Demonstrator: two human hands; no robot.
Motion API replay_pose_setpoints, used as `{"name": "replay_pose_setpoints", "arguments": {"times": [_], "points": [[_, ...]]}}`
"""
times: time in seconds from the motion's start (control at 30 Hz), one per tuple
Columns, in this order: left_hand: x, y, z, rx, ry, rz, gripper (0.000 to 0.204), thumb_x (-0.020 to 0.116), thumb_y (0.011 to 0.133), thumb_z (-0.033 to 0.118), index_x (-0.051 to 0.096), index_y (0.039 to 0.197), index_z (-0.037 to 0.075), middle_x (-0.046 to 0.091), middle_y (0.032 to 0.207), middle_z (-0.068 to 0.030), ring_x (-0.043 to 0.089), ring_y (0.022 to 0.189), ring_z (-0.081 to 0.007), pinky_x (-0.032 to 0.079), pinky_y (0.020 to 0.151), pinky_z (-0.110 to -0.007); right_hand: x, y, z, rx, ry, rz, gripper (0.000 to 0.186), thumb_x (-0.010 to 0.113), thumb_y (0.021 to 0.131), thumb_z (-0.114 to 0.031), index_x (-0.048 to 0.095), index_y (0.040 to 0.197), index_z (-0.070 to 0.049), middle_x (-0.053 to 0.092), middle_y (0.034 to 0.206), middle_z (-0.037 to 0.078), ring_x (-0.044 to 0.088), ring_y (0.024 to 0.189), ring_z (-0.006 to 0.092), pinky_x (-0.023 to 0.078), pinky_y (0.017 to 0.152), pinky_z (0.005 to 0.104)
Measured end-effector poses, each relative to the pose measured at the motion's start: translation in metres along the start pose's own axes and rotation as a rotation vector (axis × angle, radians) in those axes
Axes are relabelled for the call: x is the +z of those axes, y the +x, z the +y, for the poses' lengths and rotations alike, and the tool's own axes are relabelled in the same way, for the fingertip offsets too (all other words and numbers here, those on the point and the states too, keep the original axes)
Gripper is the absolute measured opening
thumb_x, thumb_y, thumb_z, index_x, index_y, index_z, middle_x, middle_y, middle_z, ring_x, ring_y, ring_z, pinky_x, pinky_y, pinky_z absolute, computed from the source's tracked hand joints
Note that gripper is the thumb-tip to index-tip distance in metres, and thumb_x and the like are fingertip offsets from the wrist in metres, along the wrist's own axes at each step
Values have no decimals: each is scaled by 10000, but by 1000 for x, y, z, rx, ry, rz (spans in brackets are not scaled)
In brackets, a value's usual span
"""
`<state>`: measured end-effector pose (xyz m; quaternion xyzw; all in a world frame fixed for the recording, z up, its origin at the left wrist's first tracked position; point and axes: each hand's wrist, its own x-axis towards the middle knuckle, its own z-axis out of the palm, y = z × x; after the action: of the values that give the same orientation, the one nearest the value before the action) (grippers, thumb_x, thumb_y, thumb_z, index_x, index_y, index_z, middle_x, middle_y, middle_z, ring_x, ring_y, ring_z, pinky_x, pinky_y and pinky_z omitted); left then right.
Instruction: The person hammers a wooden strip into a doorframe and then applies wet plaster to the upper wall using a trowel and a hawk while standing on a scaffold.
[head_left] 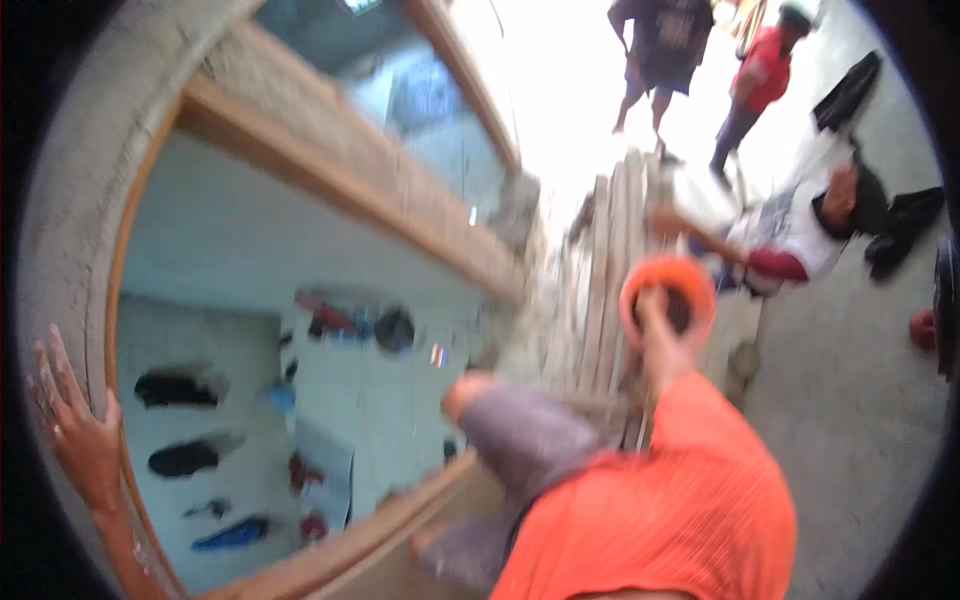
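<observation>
My left hand (pixel 72 425) is at the lower left, fingers spread, flat against the rough concrete edge (pixel 70 200) of a wood-framed opening (pixel 330 195). My right arm reaches forward, and my right hand (pixel 655 312) grips the near rim of a round orange bowl (pixel 692 272) with a dark inside. The bowl is held over a stack of pale wooden planks (pixel 605 270). I wear an orange shirt (pixel 690 500) and grey shorts (pixel 530 435). The picture is blurred.
Through the opening, a pale blue room (pixel 230 250) shows dark shoes and small coloured items on its floor. A person in a white shirt (pixel 790 225) crouches beyond the planks, and two people (pixel 665 50) stand farther back. A grey concrete floor (pixel 850 400) lies to the right.
</observation>
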<state>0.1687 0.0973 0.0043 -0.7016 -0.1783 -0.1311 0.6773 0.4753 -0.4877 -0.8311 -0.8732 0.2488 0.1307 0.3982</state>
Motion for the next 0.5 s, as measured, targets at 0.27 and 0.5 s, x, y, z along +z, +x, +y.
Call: {"name": "replay_pose_setpoints", "arguments": {"times": [0.27, 0.5], "points": [[-25, -16, 11, -124, -141, 19, 1181, 911, 701, 157, 217, 1656, 186, 284, 1697, -35, 358, 1522, -311, 339, 1283, -431, -53, -83, -45, -359, 90, 559, 208, 666, 981, -222, 784, 1138, -153, 677, 1125, 99, 639, 1069, 326, 507, 941, 450], [-86, 24, 26, -2, -302, 60, 1033, 925, 694, 340, 428, 1557, 65, 523, 1509, -154, 521, 1381, -324, 330, 1237, -512, -63, -205, -173, -643, 404, 59, 240, 625, 1018, -139, 755, 1195, -42, 719, 1090, 164, 711, 966, 290, 557, 804, 391]]}}
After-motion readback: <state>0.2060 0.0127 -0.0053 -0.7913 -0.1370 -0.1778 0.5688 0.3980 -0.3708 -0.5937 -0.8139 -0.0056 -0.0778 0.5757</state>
